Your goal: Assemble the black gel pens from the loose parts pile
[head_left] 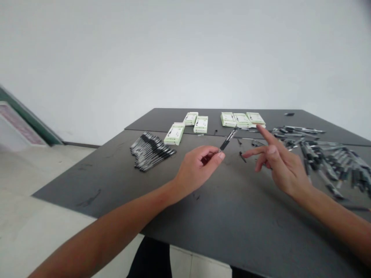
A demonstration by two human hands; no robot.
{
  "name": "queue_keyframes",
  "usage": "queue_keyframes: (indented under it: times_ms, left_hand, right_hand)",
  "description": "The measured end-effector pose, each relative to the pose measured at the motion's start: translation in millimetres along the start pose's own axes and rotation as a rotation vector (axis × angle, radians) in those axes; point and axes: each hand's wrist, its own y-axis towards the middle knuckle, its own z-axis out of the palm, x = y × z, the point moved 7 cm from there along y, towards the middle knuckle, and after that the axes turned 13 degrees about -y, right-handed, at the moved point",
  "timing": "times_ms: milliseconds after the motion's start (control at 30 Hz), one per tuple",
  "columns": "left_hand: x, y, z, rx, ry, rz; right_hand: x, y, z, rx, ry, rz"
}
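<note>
My left hand (pixel 199 166) pinches a black and clear pen (pixel 227 142) between thumb and fingers, its far end pointing up and away. To the right, my right hand (pixel 279 160) is held above the table with fingers apart and nothing in them. Just beyond its fingertips a small black pen cap (pixel 242 156) lies on the tabletop. A neat row of pens (pixel 150 151) rests to the left of my left hand. Around and past my right hand spreads a loose heap of pens (pixel 330 160), partly covered by that hand.
Three pale green boxes (pixel 174 134) stand beyond the row of pens. Another group of similar boxes (pixel 234 119) sits farther back, right of centre. The dark table (pixel 203 216) has a seam across it. Boards (pixel 21 119) lean on the wall at left.
</note>
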Motion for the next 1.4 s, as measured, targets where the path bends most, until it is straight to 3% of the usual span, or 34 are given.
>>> queue_keyframes:
  times_ms: [100, 233, 400, 933, 1400]
  left_hand:
    - [1.7, -5.8, -39.6, -0.010, 0.205, -0.004]
    - [19.2, -34.7, -96.1, 0.071, 0.536, -0.081]
    - [40.0, -60.7, -134.1, 0.181, 0.680, -0.166]
    - [72.2, -47.3, -134.2, 0.234, 0.995, -0.060]
    - [74.4, -44.9, -137.7, 0.175, 1.024, -0.024]
  right_hand:
    - [2.3, 0.4, -4.6, -0.024, -0.113, -0.053]
    - [8.8, 2.2, -9.9, -0.018, -0.167, -0.099]
    - [5.9, 6.0, -7.2, 0.031, -0.232, -0.083]
    - [0.0, 7.2, 2.3, 0.103, -0.349, -0.124]
    - [-0.8, 7.8, 3.1, 0.088, -0.380, -0.146]
